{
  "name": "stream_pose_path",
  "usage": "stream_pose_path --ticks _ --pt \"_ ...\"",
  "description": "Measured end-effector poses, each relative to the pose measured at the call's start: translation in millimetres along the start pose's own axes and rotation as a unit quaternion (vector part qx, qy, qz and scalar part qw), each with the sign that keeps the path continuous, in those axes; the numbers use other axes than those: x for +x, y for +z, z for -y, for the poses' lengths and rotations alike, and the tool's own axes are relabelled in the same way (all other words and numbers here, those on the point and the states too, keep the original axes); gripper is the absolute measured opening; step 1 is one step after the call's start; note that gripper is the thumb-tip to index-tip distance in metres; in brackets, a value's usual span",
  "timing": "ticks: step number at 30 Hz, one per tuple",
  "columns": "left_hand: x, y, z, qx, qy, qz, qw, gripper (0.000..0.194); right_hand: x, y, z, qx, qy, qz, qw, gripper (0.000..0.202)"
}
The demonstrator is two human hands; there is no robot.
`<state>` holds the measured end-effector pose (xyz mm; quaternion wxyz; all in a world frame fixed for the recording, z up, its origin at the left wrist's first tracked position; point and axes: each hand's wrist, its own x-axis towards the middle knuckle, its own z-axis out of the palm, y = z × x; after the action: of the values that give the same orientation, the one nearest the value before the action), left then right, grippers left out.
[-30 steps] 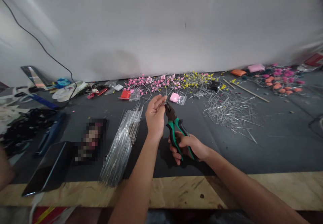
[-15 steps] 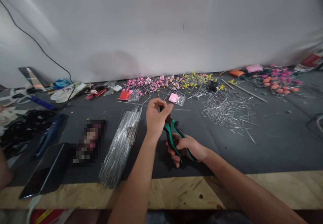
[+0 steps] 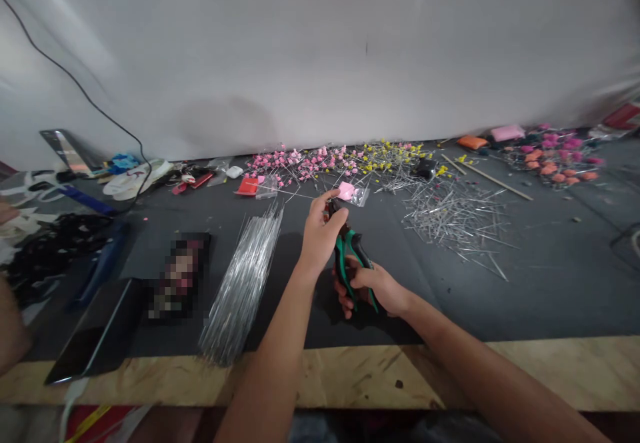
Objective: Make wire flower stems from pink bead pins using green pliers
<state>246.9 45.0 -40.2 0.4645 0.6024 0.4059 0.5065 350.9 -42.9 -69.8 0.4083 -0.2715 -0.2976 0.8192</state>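
My right hand (image 3: 373,284) is wrapped around the green and black handles of a pair of pliers (image 3: 343,256), whose jaws point away from me. At the jaws, my left hand (image 3: 323,226) is closed with thumb and fingers together on a thin metal wire (image 3: 300,194) that sticks out to the left. The fingers partly cover the jaws, so the exact contact with the wire is hidden. Left of my forearm lies a bundle of long straight wires (image 3: 243,283). Just beyond my left fingertips is a pink packet (image 3: 346,191).
Short cut wires (image 3: 453,220) lie in a loose pile to the right. Behind are pink-tipped wires (image 3: 300,162), yellow-tipped wires (image 3: 393,156) and a red packet (image 3: 247,186). A phone (image 3: 180,276) and a dark tablet-like device (image 3: 95,330) lie left. Part of another person's arm (image 3: 11,326) shows at the left edge.
Both hands and the pliers have shifted slightly right and away from me. The plier handles are a little closer together. The wire now slants more, its left end raised in view.
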Motion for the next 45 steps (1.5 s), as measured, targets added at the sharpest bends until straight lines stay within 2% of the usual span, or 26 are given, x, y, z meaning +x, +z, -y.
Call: stream_pose_path --ticks 4,12,18,22,25,27,33,36,40,45 --pt "0 1.2 -4 -0.058 -0.018 0.007 0.998 0.027 0 2 1 -0.007 -0.001 0.003 1.000 0.030" --pt "0 -2.0 -8 -0.052 0.017 -0.023 0.998 0.010 1 3 1 -0.032 0.004 0.005 0.999 0.026" --pt "0 -1.6 -13 -0.086 0.020 -0.015 0.996 0.019 0 3 0 -0.056 -0.001 0.012 0.998 0.024" --pt "-1 -1.9 -12 -0.049 0.031 0.017 0.998 0.013 -1 4 0 -0.047 -0.005 0.007 0.999 0.026" --pt "-1 -4.4 -10 -0.070 0.022 0.051 0.996 0.035 -1 2 -1 -0.021 -0.001 0.003 1.000 0.027" --pt "1 -8.9 -9 -0.072 0.016 0.061 0.995 0.039 -1 -1 -1 0.001 -0.002 0.017 1.000 0.028" --pt "7 -30.9 -10 0.092 0.004 0.100 0.991 0.037 0 -8 -1 0.052 -0.016 0.054 0.997 0.028" --pt "8 -36.8 -10 0.155 0.039 0.103 0.982 0.034 0 -7 -1 0.054 -0.018 0.058 0.997 0.029" --pt "10 -36.2 -9 0.259 0.133 0.060 0.955 0.029 -1 -6 -1 0.040 -0.017 0.060 0.997 0.030" --pt "10 -33.6 -11 0.353 0.216 -0.032 0.910 0.026 -1 -4 -2 0.018 -0.008 0.050 0.999 0.031"
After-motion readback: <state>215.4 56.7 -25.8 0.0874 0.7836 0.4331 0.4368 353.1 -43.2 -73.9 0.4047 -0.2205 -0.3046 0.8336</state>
